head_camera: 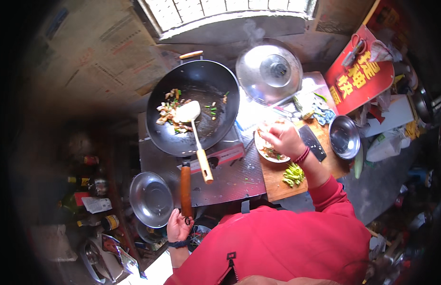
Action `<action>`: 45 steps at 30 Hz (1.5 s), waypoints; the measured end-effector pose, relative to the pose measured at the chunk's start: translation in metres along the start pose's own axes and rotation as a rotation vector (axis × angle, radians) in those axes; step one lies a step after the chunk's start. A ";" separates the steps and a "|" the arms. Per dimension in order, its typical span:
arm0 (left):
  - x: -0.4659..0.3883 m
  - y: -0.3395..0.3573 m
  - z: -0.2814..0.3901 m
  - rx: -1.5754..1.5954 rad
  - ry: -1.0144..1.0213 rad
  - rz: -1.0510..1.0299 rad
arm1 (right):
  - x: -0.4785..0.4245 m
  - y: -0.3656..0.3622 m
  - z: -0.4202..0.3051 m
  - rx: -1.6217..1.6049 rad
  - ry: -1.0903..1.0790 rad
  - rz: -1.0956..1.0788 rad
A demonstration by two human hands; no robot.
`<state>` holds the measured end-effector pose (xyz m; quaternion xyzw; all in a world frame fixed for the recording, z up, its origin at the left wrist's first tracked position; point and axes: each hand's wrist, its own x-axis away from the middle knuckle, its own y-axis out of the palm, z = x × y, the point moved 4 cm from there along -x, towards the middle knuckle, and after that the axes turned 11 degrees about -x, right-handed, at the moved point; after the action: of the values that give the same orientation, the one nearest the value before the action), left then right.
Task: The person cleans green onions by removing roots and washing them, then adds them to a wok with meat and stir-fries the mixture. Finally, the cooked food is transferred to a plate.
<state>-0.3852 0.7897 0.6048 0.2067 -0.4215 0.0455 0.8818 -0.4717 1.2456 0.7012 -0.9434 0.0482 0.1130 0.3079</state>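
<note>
My right hand (pixel 280 137) is over a white plate (pixel 273 159) of cooked food, fingers bent down toward it; whether they pinch a piece is hidden. The plate overlaps a wooden cutting board (pixel 277 187), near a heap of sliced green vegetable (pixel 294 175) and a cleaver blade (pixel 312 143). My left hand (pixel 178 226) is by the hanging ring at the tip of the wok's wooden handle (pixel 185 188), palm partly showing; its grip is unclear. In the black wok (pixel 217 133), a spatula (pixel 197 137) leans over stir-fried meat and greens (pixel 167 112).
Steam rises by a metal-lidded pot (pixel 274 73) behind the plate. One metal bowl (pixel 151 199) sits left of the wok handle, another bowl (pixel 344 137) at the board's right. A blue cloth (pixel 323 112) lies behind the board. Bottles (pixel 110 222) stand lower left.
</note>
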 end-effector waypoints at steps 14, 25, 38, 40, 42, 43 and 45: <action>-0.042 0.021 0.080 -0.271 0.236 -0.220 | -0.059 0.109 -0.141 -0.063 0.497 -0.568; -0.065 0.008 0.120 -0.302 0.254 -0.239 | -0.090 -0.029 -0.156 0.568 0.294 -0.547; -0.189 0.107 0.307 -1.054 1.319 0.127 | -0.132 0.063 -0.076 0.664 0.276 -0.300; -0.206 0.130 0.318 -1.110 1.280 0.130 | -0.138 0.062 -0.083 0.712 0.275 -0.220; -0.218 0.152 0.321 -1.136 1.231 0.113 | -0.143 0.058 -0.084 0.763 0.271 -0.153; -0.222 0.163 0.323 -1.163 1.202 0.115 | -0.145 0.057 -0.083 0.748 0.259 -0.139; -0.239 0.173 0.324 -1.200 1.148 0.108 | -0.144 0.058 -0.081 0.716 0.235 -0.114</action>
<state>-0.8169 0.8394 0.6598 -0.3746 0.1320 -0.0464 0.9166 -0.6055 1.1538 0.7668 -0.7839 0.0670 -0.0373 0.6162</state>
